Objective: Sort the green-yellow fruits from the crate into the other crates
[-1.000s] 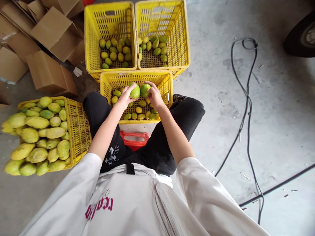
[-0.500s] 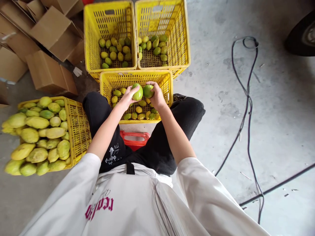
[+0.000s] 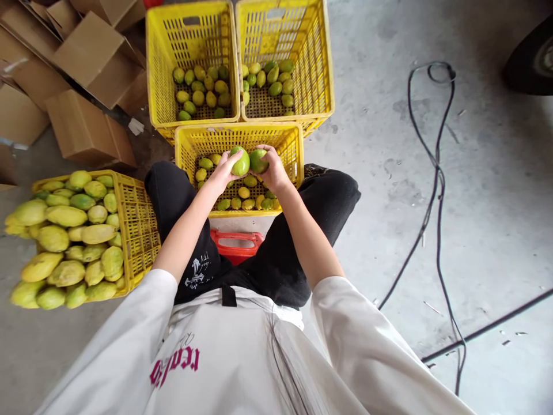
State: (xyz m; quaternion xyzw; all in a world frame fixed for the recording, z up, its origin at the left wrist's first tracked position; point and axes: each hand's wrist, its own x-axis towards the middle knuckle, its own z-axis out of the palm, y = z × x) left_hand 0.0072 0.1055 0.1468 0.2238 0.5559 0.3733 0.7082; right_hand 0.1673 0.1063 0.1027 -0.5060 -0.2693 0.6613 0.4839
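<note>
Over the near yellow crate [image 3: 298, 164], my left hand [image 3: 223, 168] is closed around a glossy green lemon [image 3: 240, 163]. My right hand [image 3: 275, 170] grips a second green lemon [image 3: 258, 161], its fingers wrapped over the far side. The two lemons are side by side, touching or nearly so. Below them, several yellow and green lemons [image 3: 247, 204] lie on the floor of the near crate, partly hidden by my hands. This crate stands just beyond my bent knees.
Two more yellow crates [image 3: 190, 118] [image 3: 327, 86] with several lemons stand behind the near one. At left, a crate [image 3: 140, 230] is heaped with lemons. Cardboard boxes [image 3: 88, 129] lie far left. A black cable [image 3: 438, 173] runs over the floor at right, near a tyre [image 3: 531, 60].
My right hand and its lemon have shifted very slightly left, closer to the other lemon. My left hand has barely moved, and both lemons are still held.
</note>
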